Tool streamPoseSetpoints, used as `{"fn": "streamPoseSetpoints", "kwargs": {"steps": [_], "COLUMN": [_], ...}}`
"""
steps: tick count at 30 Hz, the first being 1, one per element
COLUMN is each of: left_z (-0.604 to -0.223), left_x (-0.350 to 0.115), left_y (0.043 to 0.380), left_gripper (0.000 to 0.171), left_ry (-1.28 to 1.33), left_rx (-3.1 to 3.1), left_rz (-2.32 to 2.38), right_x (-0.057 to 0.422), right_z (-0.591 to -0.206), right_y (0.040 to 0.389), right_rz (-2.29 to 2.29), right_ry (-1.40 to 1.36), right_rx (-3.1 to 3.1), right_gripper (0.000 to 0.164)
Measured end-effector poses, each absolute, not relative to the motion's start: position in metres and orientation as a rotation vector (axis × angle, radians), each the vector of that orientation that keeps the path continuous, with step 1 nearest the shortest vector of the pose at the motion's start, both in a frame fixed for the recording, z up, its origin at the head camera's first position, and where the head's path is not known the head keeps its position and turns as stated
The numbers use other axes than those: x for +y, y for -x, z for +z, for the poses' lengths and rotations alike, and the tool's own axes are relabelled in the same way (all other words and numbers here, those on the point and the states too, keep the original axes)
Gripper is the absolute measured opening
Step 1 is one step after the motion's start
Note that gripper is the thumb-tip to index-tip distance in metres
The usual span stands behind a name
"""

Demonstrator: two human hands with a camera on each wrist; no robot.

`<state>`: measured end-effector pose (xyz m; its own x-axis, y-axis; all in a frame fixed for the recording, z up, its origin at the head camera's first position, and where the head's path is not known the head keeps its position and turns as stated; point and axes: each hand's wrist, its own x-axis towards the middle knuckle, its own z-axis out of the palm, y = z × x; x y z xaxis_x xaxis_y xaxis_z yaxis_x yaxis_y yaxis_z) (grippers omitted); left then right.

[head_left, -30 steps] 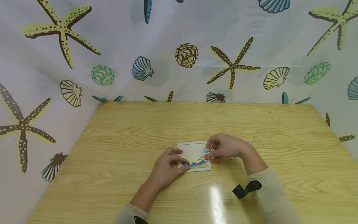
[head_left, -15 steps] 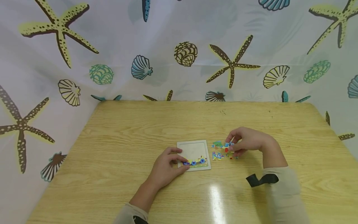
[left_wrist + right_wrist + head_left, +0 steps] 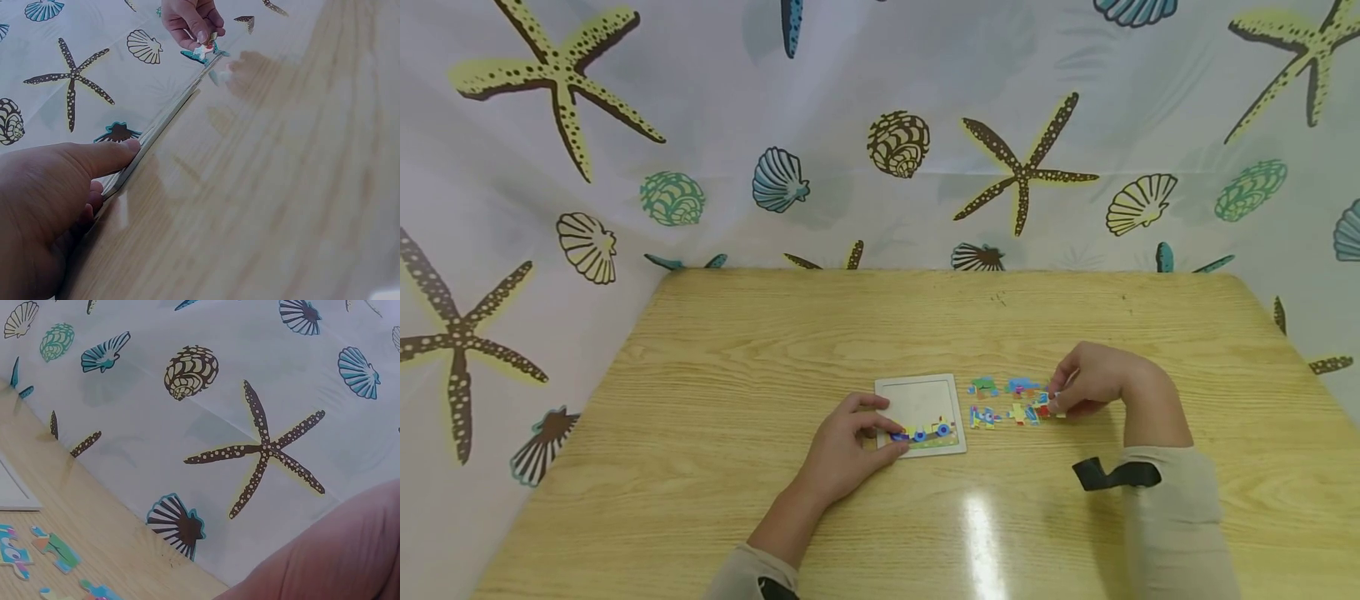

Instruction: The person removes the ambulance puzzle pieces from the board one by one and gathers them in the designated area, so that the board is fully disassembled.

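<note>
A square white puzzle tray [image 3: 919, 395] lies on the table, its lower row filled with joined pieces [image 3: 919, 435] picturing blue wheels. My left hand [image 3: 844, 448] grips the tray's left side; in the left wrist view its thumb [image 3: 112, 156] lies along the tray's edge. To the right, my right hand [image 3: 1099, 380] pinches a small red and blue jigsaw piece [image 3: 1045, 410] above the loose ones. Its fingertips partly cover that piece. In the right wrist view only a blurred part of the hand [image 3: 331, 556] shows, without the held piece.
Several loose jigsaw pieces lie right of the tray, among them a green one [image 3: 983, 386], a blue one [image 3: 1022, 385] and a blue-yellow one [image 3: 983, 417]. A white curtain [image 3: 850, 100] with starfish and shells hangs behind the wooden table [image 3: 760, 333].
My right hand has moved right from the tray's right edge to the far side of the loose pieces, carrying the red and blue jigsaw piece. My left hand has stayed on the tray.
</note>
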<state>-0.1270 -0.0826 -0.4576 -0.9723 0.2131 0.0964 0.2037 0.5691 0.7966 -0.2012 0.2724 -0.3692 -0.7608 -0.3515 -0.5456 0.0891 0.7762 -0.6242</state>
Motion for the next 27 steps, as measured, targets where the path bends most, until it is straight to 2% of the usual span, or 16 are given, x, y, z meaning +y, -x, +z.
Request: {"fn": "streamPoseSetpoints", "kwargs": {"steps": [15,27], "left_z": [-0.46,-0.459], "left_x": [-0.081,-0.082], "left_y": [0.127,0.128], "left_gripper": [0.027,0.04], "left_ry": [-0.392,-0.376], "left_rx": [2.81,2.804], "left_rz": [1.395,1.365], "right_x": [0.282,0.239], "right_z": [-0.38,-0.373], "right_y": [0.2,0.203], "right_rz": [-0.727,-0.906], "right_ry": [-0.051,0.289], "right_rx": [2.408,2.353], "right_gripper": [0.015,0.019]}}
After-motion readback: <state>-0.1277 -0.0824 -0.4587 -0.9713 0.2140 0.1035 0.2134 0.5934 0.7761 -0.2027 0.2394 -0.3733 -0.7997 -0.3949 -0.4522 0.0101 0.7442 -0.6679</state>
